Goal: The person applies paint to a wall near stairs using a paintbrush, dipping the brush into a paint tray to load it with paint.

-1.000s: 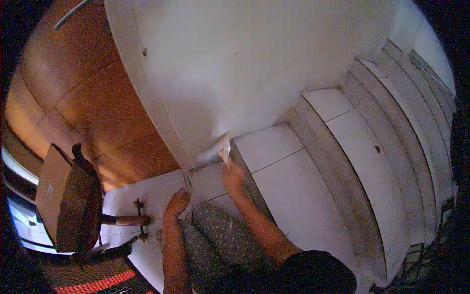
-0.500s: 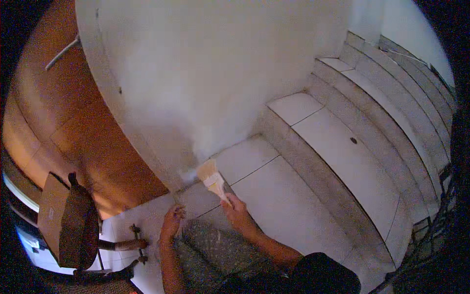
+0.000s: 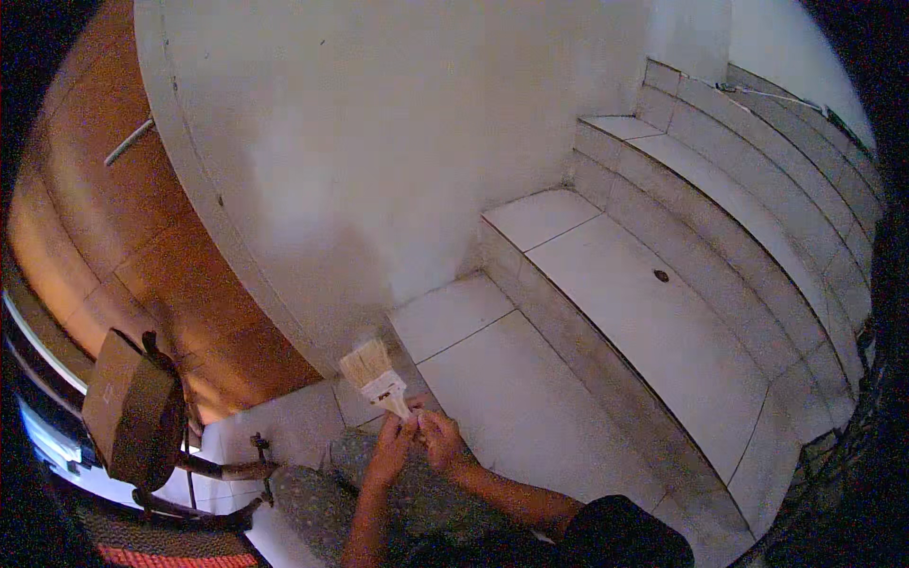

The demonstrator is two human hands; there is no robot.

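Note:
In front of me, a flat paintbrush (image 3: 383,388) with pale bristles and a white ferrule points up and to the left. My right hand (image 3: 439,441) is closed around the end of its handle. Right beside it, my left hand (image 3: 391,447) also closes on the handle, so the hands touch or nearly touch. The fingers hide most of the grip. The bristles stay apart from the off-white wall (image 3: 379,151), which has whiter patches low down near the corner.
Tiled steps (image 3: 644,275) rise to the right, with a small dark object (image 3: 661,275) on one tread. An orange-brown door (image 3: 180,256) with a lever handle (image 3: 130,142) is at left. A brown box-like object (image 3: 133,407) stands lower left on a dark frame. White floor tiles (image 3: 530,379) lie ahead.
The brush has drawn back from the wall's base toward me. My left hand has moved right, from hanging free to meeting my right hand at the handle.

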